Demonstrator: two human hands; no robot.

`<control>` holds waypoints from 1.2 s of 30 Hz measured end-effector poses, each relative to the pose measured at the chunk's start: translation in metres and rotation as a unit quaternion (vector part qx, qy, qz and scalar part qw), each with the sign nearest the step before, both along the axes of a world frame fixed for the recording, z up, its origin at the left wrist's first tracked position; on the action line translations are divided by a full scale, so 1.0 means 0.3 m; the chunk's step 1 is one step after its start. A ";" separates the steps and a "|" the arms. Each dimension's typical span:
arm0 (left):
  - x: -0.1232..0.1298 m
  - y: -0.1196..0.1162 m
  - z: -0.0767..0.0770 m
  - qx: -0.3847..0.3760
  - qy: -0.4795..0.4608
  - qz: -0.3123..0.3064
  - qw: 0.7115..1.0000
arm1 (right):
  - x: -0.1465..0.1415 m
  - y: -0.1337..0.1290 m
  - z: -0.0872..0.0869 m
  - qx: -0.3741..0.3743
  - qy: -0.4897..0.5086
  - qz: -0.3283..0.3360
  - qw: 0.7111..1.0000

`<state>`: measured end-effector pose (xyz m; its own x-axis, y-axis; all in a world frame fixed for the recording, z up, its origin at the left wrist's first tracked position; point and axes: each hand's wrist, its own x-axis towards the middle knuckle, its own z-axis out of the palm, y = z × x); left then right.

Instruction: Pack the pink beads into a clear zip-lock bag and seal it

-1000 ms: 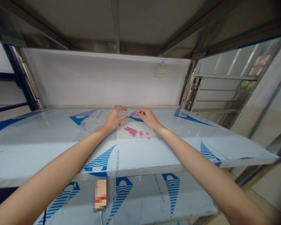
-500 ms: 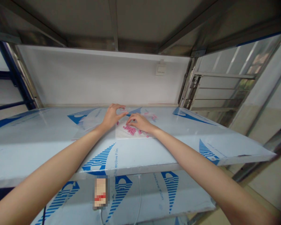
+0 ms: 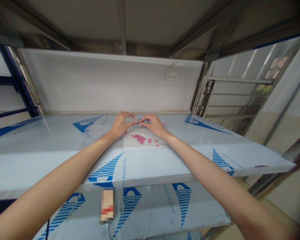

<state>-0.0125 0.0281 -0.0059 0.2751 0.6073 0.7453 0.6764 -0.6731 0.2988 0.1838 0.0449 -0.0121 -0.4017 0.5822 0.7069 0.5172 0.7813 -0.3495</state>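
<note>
Several pink beads (image 3: 140, 139) lie on a whitish sheet (image 3: 132, 144) on the film-covered shelf. My left hand (image 3: 122, 123) is behind and left of them, thumb and index finger curved toward each other around something small I cannot make out. Close beside it on the right, my right hand (image 3: 152, 125) hangs over the back of the sheet, its thumb and fingertips pinched together. Whatever lies between those fingertips is too small to name. The two hands' fingertips nearly meet.
Clear plastic bags (image 3: 93, 131) lie left of my left hand. A wall with a switch (image 3: 172, 74) stands behind the shelf (image 3: 155, 166). Metal posts flank it, and a panel hangs overhead. A blurred-out object (image 3: 107, 205) with a cable is on the lower shelf.
My right hand has risen from the beads and moved back, close to my left hand's fingertips. More of the beads on the sheet now show. My left hand has hardly moved.
</note>
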 end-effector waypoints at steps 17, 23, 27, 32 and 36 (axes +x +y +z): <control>0.020 0.004 -0.013 0.026 0.047 -0.033 0.998 | 0.000 -0.024 0.029 -0.031 0.090 0.022 0.995; 0.019 -0.002 -0.008 0.021 0.051 -0.019 0.998 | 0.002 -0.021 0.015 -0.084 0.082 0.029 0.993; 0.021 -0.005 -0.008 0.017 0.055 -0.011 0.998 | 0.000 -0.027 0.013 -0.134 0.084 0.060 0.986; 0.023 -0.003 -0.008 0.022 0.046 0.001 0.999 | -0.008 -0.054 0.022 -0.201 0.099 0.070 0.972; 0.022 -0.010 -0.003 0.030 0.043 0.021 0.998 | -0.015 -0.059 0.019 -0.227 0.121 0.100 0.961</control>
<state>-0.0059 0.0252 -0.0068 0.3145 0.5746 0.7556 0.7255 -0.6588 0.1990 0.1791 0.0273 -0.0064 -0.3943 0.7803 0.4855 0.2330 0.5959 -0.7685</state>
